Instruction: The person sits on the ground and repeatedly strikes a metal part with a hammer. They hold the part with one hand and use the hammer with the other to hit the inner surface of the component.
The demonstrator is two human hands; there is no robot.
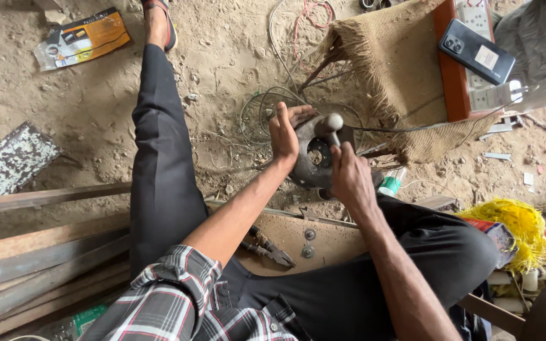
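Now one round metal housing (314, 155) in left-hand fingers (285, 129), one hammer (331, 126) in right-hand fingers (349, 173).

Plaid sleeve (178, 278) — red, black, white — black trousers (162, 170), yellow strands (519, 227).

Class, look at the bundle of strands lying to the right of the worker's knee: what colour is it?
The bundle of strands is bright yellow, showing clearly in the head view.
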